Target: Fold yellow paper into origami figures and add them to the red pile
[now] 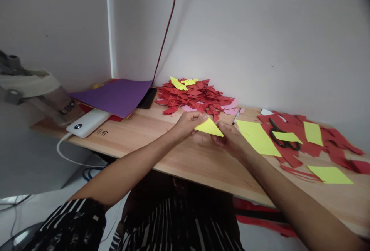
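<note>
Between my two hands is a small piece of yellow paper [210,127], folded to a triangle and raised a little over the wooden table [173,154]. My left hand [189,123] pinches its upper left side, thumb along the edge. At the right corner, my right hand [227,132] grips it with closed fingers; some of those fingertips are hidden behind the paper. Just beyond the hands lies a heap of folded red paper pieces [199,96], topped by a few folded yellow pieces [179,84]. A larger yellow sheet [258,137] rests beside my right wrist.
At right, black-handled scissors [285,141] lie among red paper scraps [312,145], partly under a yellow strip [287,137]. A marker [236,116] sits near the heap. At left are purple sheets [115,95], a phone [148,98], a white power bank [88,123] with cable, and a bottle [58,104].
</note>
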